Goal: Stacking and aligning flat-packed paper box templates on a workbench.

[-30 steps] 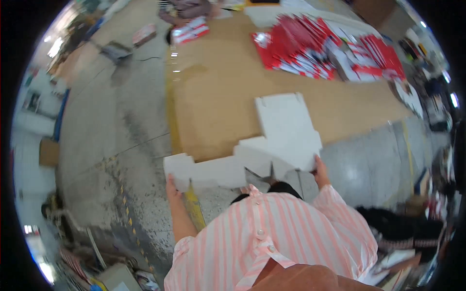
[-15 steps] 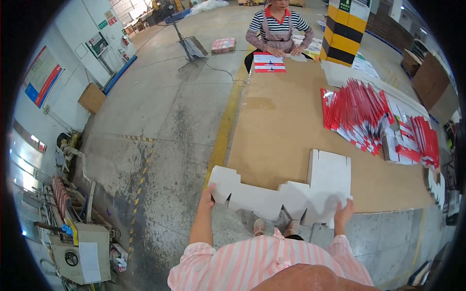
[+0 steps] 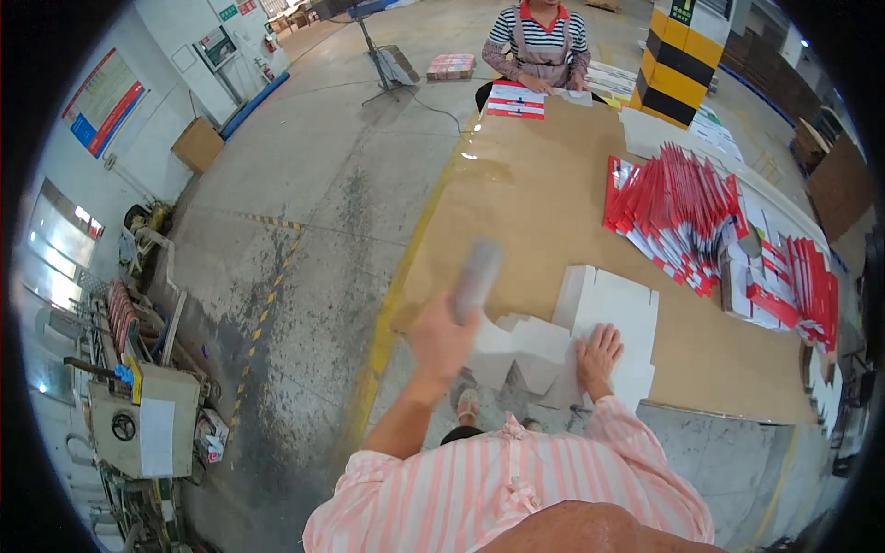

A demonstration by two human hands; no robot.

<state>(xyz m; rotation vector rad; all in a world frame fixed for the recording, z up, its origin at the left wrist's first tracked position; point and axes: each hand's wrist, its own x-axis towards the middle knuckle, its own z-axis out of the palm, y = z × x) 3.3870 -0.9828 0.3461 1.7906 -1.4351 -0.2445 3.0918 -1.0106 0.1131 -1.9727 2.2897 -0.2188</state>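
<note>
A white die-cut cardboard blank (image 3: 613, 309) lies at the near edge of the brown table, its lower part reaching out past that edge. My right hand (image 3: 599, 359) rests flat on it with the fingers stretched out. At the blank's left end is my left hand (image 3: 442, 336), smeared by motion, with its fingers closed round the end of the cardboard. That end stands up as a blurred greyish strip (image 3: 477, 276). Between my hands the middle part of the blank bends, with pointed notches along its lower edge.
Red-and-white folded cartons (image 3: 678, 217) lie fanned out on the brown table top (image 3: 516, 221), with more at the far right. Across the table a person (image 3: 539, 55) handles a flat white piece beside a red-and-white sheet (image 3: 516, 100). A yellow-and-black pillar (image 3: 678, 69) stands behind.
My left hand has moved right and up, raising the blank's left end. My right hand has gone from gripping the right edge to lying flat on the blank, which sits further onto the table.
</note>
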